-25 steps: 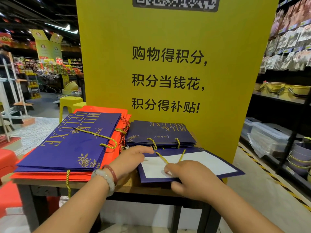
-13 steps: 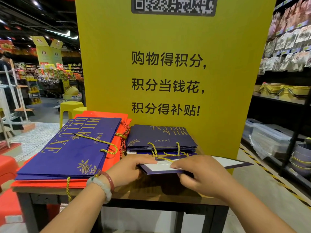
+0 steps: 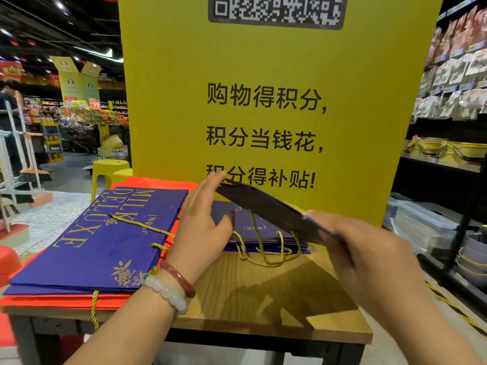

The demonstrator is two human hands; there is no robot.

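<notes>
Purple, dark, flat: the dark purple flat paper bag (image 3: 266, 206) is off the table, held in the air at a slant, its far-left end high and its near-right end low. It hangs above the small stack and in front of the lowest line of print on the board.

Right hand (image 3: 369, 254): fingers curled round the near-right end of the bag, grasping it. Picture blurred here; exact finger placement not readable.

Left hand (image 3: 203, 222): fingers straight and together, thumb spread, nothing clasped. Fingertips meet the raised far-left end of the bag. Wrist carries a white bead bracelet (image 3: 166, 293) and a red bangle (image 3: 181, 277).

Gold twisted rope handles (image 3: 263, 263) droop below the bag; their loops lie on the table just near of the small stack.

Below the bag: a small stack of flat purple paper bags (image 3: 268, 233), lying on the light wooden table (image 3: 263, 299).

Left of it: a large stack of blue-purple paper bags with gold "MILK DELUXE" lettering (image 3: 105, 241), resting on red-orange flat sheets (image 3: 66, 301) that stick out at the near and far edges.

Far side, touching the table's back: a tall yellow sign board with black characters (image 3: 263, 61).

Far left: yellow plastic stools (image 3: 110, 169). Right: dark store shelving with containers (image 3: 448, 164).
</notes>
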